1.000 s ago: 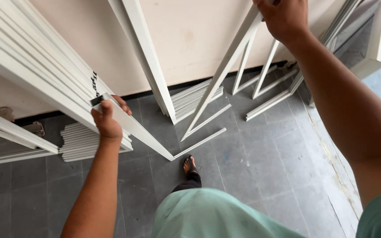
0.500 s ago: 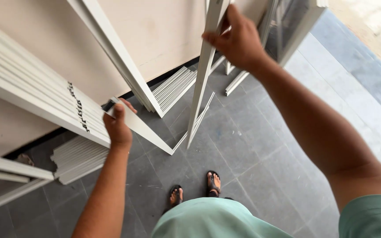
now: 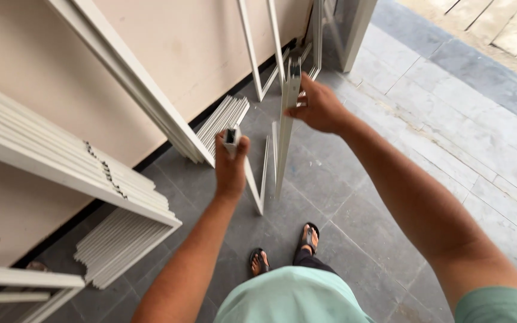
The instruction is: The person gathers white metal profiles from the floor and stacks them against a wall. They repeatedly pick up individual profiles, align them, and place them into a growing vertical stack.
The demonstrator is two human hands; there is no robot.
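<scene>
- Left hand: grip closed around the top end of a short white frame piece. The hollow cut end shows just above the fingers. The piece slants down and to the right; its lower end sits on the floor.
- Right hand: grip closed on the top of a second white frame bar, thumb and fingers pinching its sides. This bar stands nearly upright, foot on the floor, just beside the foot of the left-hand piece.
- Between the two bars a thinner white strip rises from the same spot on the floor; cannot tell whether it is joined to either bar.
- Both hands are near each other, left lower and closer to the body, right further out.
- Containers: none in view; the stock lies loose or leans.
- Wall, beige, runs along the left. Long white profiles lean against it, just left of the left hand.
- Bundle of white bars juts out from the left edge at arm level, well apart from the hands.
- Flat stack of white strips lies on the floor under that bundle; another stack lies at the wall foot behind the left hand.
- More upright white frames stand against the wall beyond the right hand.
- Feet in dark sandals stand on grey tiles just below the bar feet.
</scene>
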